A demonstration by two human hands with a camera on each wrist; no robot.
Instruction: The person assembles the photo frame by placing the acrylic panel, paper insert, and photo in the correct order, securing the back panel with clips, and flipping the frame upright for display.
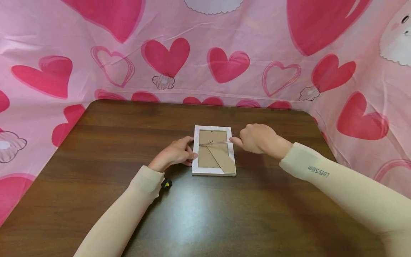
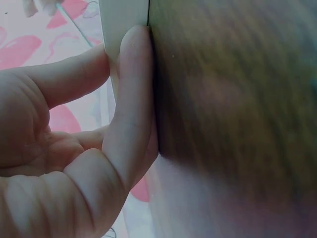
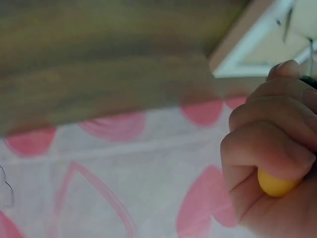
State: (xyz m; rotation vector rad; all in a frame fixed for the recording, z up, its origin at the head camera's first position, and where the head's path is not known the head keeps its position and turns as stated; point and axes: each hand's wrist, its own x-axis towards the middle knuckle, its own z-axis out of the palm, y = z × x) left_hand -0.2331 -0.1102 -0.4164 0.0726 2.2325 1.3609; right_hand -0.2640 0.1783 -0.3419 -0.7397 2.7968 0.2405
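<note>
A white picture frame (image 1: 214,171) lies face down on the table, its brown backing board (image 1: 208,159) and slanted stand leg (image 1: 223,159) facing up. My left hand (image 1: 176,151) holds the frame's left side, thumb and fingers against the border. In my right hand (image 1: 258,139) is a screwdriver, gripped in curled fingers; its yellow handle end (image 3: 277,184) shows in the right wrist view. The thin metal shaft (image 1: 219,143) reaches leftward across the backing, and its tip is at the inner left edge. A small dark tab (image 1: 210,142) sticks up near the tip.
The dark brown wooden table (image 1: 128,132) extends around the frame. A pink cloth (image 1: 199,32) with red hearts hangs behind the table and on both sides. On my left wrist there is a small black device (image 1: 166,184).
</note>
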